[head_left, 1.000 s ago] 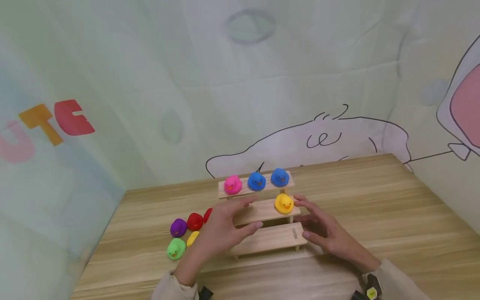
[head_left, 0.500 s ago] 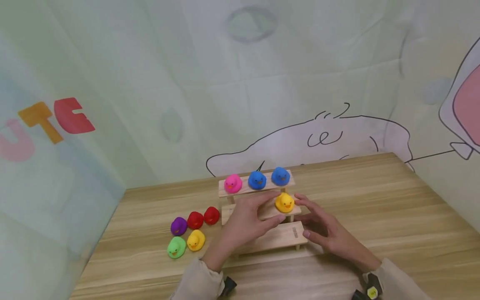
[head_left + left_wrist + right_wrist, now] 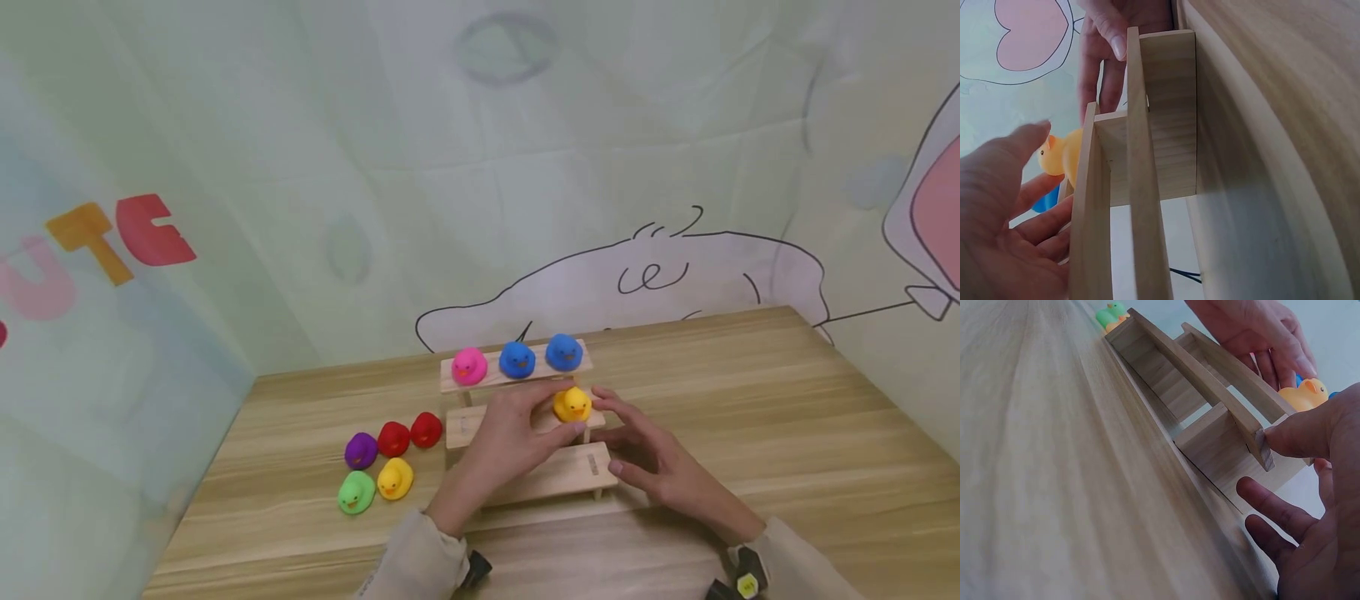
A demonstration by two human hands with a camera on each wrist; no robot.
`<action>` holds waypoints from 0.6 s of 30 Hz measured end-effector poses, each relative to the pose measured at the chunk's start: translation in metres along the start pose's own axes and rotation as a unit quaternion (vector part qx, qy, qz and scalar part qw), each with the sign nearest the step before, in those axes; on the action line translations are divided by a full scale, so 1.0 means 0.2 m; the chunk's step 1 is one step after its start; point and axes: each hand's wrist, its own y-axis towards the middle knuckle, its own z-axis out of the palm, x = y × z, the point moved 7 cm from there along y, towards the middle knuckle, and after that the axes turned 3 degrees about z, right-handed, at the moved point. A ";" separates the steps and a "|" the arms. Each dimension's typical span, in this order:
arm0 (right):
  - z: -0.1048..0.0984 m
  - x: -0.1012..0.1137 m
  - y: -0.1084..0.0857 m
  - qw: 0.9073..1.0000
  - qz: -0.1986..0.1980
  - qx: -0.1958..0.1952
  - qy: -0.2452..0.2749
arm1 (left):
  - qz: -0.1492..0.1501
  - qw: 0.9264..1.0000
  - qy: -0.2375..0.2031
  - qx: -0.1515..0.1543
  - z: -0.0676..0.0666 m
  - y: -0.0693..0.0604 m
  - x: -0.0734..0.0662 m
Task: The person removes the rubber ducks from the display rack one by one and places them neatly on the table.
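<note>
Worktop [image 3: 720, 379] is bearing the rack [image 3: 566, 472]. My left fingers [image 3: 543, 391] are pinching its middle-tier yellow duck [image 3: 574, 406], unclenched right fingers [image 3: 624, 410] touching rack's end; uneven pressure could be tipping both.

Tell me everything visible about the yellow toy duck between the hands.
The yellow toy duck looks like smooth rubber or plastic, with a rounded head, dark eyes and an orange beak. It is upright near the right end of the pale wooden stand's middle step, facing the head camera. The left hand has its thumb and forefinger around it; whether the nearby right hand touches it is unclear.
</note>
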 end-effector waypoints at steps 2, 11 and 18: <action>0.00 0.00 0.00 1.000 0.001 -0.002 -0.003 | 0.003 1.000 -0.004 -0.010 0.00 0.00 0.00; 0.00 0.00 0.00 1.000 0.006 0.000 -0.006 | -0.020 0.999 -0.036 -0.029 0.00 0.00 0.00; 0.00 0.01 0.00 1.000 -0.002 -0.001 -0.004 | -0.032 0.999 -0.011 -0.041 0.00 0.00 -0.02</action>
